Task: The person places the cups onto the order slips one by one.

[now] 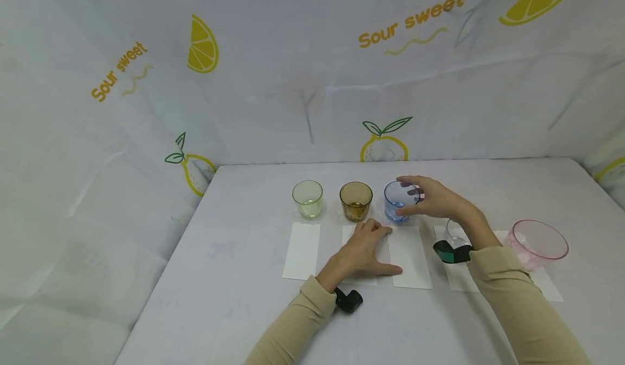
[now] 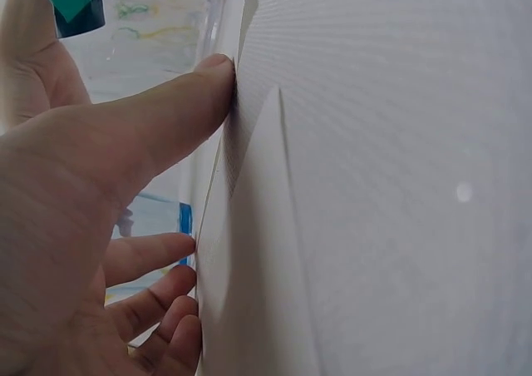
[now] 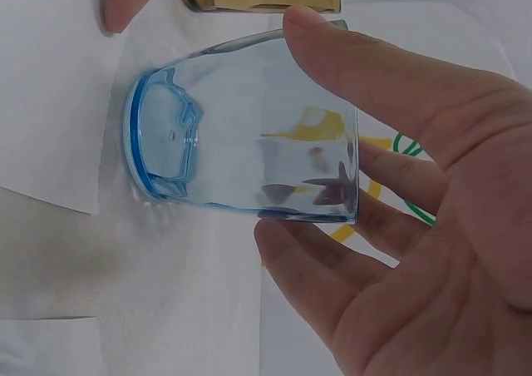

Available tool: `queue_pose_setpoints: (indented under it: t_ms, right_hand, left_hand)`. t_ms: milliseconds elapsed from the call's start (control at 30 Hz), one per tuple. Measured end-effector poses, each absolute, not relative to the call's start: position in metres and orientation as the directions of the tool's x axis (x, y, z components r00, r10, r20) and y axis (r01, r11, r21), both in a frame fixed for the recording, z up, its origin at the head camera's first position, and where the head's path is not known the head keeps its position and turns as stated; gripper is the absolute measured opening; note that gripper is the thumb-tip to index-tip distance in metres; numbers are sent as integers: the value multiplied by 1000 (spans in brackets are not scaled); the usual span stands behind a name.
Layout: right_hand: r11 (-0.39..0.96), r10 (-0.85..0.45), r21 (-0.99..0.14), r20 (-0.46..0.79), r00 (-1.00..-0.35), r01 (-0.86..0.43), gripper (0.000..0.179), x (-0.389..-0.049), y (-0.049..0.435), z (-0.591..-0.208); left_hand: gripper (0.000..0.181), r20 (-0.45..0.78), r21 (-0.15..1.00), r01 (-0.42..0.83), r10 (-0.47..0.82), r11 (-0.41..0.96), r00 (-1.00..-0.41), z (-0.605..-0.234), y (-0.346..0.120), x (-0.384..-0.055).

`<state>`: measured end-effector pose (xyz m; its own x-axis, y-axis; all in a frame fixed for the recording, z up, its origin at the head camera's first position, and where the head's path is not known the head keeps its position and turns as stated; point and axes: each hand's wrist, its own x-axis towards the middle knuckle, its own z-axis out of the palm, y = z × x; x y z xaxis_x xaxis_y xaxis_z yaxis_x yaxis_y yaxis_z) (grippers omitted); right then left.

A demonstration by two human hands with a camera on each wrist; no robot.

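My right hand [image 1: 436,198] is at a blue drinking glass [image 1: 391,206] that stands upright at the back of the table. In the right wrist view, the thumb lies against one side of this glass [image 3: 229,126] near its rim, with the index finger at the opposite side. My left hand [image 1: 360,250] rests nearer the front, thumb and fingers spread apart, its tips at a white paper strip [image 1: 410,259] directly before the blue glass. In the left wrist view, the thumb and fingertips of that hand [image 2: 66,193] are down at the paper's edge. Another strip lies partly hidden underneath it.
Left of the blue glass stand a brown glass [image 1: 356,199] and a pale green glass [image 1: 307,198]. A pink glass [image 1: 542,240] and a clear glass [image 1: 454,235] are at the right, partly behind my right arm. Another paper strip [image 1: 301,251] lies before the green glass.
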<state>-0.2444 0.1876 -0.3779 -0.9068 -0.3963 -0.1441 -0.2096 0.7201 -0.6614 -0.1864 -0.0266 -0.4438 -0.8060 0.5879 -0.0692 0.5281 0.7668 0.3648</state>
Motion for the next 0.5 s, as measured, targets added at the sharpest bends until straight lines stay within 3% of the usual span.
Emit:
queue_pose_setpoints:
  t_ms: [500]
  right_hand:
    - [720,-385,-660,-123,-915,-214,87,-244,186,-381]
  left_hand:
    - [87,-74,377,519,583,768,-809,-445,-27,-187]
